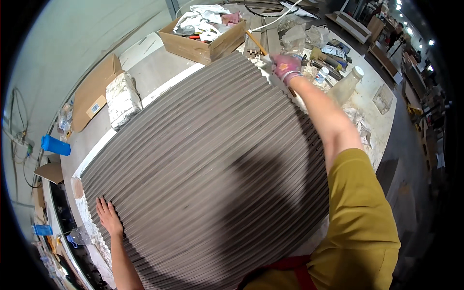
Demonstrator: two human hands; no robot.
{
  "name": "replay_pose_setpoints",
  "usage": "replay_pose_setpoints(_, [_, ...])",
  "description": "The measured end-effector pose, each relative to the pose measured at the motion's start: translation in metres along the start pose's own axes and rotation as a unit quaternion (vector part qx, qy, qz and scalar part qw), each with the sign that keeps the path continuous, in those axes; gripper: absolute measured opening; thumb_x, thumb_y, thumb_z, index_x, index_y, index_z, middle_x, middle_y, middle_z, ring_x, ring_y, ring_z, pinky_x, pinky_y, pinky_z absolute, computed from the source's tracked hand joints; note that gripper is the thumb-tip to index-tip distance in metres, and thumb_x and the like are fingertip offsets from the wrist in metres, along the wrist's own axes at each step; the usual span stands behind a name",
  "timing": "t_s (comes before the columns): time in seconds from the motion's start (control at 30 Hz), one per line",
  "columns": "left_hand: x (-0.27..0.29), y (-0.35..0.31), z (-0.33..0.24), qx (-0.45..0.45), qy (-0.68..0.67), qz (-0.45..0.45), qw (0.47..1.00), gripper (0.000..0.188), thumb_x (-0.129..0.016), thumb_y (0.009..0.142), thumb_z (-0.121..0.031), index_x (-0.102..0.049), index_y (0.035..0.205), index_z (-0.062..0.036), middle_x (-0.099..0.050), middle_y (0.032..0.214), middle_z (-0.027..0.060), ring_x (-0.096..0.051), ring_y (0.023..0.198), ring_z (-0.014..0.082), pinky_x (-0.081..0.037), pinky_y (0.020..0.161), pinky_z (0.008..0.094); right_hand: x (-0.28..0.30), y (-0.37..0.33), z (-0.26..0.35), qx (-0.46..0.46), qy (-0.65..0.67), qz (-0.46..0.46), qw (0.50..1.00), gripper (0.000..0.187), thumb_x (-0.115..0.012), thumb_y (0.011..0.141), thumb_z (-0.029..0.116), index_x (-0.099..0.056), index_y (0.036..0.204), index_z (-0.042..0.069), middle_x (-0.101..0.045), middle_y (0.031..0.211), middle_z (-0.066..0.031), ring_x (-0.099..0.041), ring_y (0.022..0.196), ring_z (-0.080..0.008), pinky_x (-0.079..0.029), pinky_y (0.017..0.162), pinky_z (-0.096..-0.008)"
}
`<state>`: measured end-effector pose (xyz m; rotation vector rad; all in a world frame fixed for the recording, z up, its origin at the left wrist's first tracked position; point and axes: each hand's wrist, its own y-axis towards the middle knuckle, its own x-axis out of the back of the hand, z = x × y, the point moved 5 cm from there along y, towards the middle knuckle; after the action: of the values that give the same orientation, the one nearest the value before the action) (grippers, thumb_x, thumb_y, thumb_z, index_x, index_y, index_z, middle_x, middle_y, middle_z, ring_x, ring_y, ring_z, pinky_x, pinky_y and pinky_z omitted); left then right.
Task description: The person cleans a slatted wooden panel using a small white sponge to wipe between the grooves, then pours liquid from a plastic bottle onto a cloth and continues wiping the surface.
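Surface (pixel 379 123) carries a grey-brown ribbed panel (pixel 188 145), lying flat mid-surface. Ribs' long axis runs near-left to far-right; jagged ends face left and right. Open cardboard box (pixel 188 50) sits just past the far edge. Left hand (pixel 110 220) flat on panel's left end, grip released. Gloved right hand (pixel 286 66) at far-right corner by a yellow stick (pixel 256 42); blurred, can't tell if it's grasping.
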<state>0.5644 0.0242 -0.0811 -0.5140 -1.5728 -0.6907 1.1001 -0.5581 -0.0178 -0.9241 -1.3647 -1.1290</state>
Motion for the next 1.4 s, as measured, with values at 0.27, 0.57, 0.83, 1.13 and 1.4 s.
replay_pose_setpoints(0.27, [-0.007, 0.0, 0.013, -0.018, 0.001, -0.016, 1.0, 0.055, -0.027, 0.101, -0.046, -0.032, 0.147, -0.0171, -0.024, 0.156, 0.0053, -0.024, 0.141, 0.0296, -0.023, 0.109, 0.0503, 0.001, -0.025, 0.024, 0.097, 0.051, -0.101, 0.989, 0.031, -0.063, 0.082, 0.028, -0.062, 0.112, 0.02, -0.064, 0.094, -0.0142, -0.065, 0.086, -0.0308, -0.051, 0.074, -0.041])
replay_pose_setpoints(0.57, [0.002, -0.003, -0.008, 0.004, -0.006, -0.004, 1.0, 0.054, -0.029, 0.101, -0.046, -0.034, 0.146, -0.0171, -0.024, 0.156, 0.0036, -0.021, 0.142, 0.0277, -0.021, 0.11, 0.053, 0.027, -0.039, 0.061, 0.121, -0.016, -0.118, 0.985, 0.029, -0.061, 0.084, 0.026, -0.064, 0.112, 0.017, -0.068, 0.093, -0.0129, -0.065, 0.087, -0.0311, -0.051, 0.079, -0.0416])
replay_pose_setpoints(0.83, [0.008, -0.002, -0.019, 0.018, -0.021, 0.006, 1.0, 0.053, -0.029, 0.101, -0.045, -0.034, 0.146, -0.0175, -0.023, 0.156, 0.0037, -0.02, 0.143, 0.0275, -0.021, 0.11, 0.0523, -0.031, -0.202, 0.467, 0.317, 0.393, 0.29, 0.813, 0.043, -0.056, 0.089, 0.046, -0.062, 0.115, 0.013, -0.058, 0.122, -0.013, -0.055, 0.109, -0.0308, -0.046, 0.093, -0.0415])
replay_pose_setpoints(1.13, [0.014, -0.007, -0.022, 0.024, -0.024, 0.016, 0.999, 0.054, -0.027, 0.1, -0.047, -0.032, 0.147, -0.0198, -0.022, 0.156, 0.0037, -0.019, 0.143, 0.028, -0.019, 0.11, 0.0533, -0.05, 0.032, 0.211, 0.172, 0.097, -0.136, 0.971, 0.027, -0.057, 0.086, 0.024, -0.062, 0.111, 0.017, -0.066, 0.103, -0.0151, -0.066, 0.09, -0.0322, -0.052, 0.076, -0.0441])
replay_pose_setpoints(1.4, [0.007, -0.006, -0.016, 0.017, -0.007, 0.017, 1.0, 0.054, -0.026, 0.101, -0.046, -0.032, 0.147, -0.0193, -0.023, 0.156, 0.0035, -0.019, 0.143, 0.0279, -0.019, 0.112, 0.0501, -0.038, -0.093, 0.391, 0.269, 0.413, 0.073, 0.867, 0.03, -0.047, 0.092, 0.04, -0.068, 0.102, 0.021, -0.065, 0.108, -0.0105, -0.061, 0.097, -0.0287, -0.046, 0.089, -0.0399])
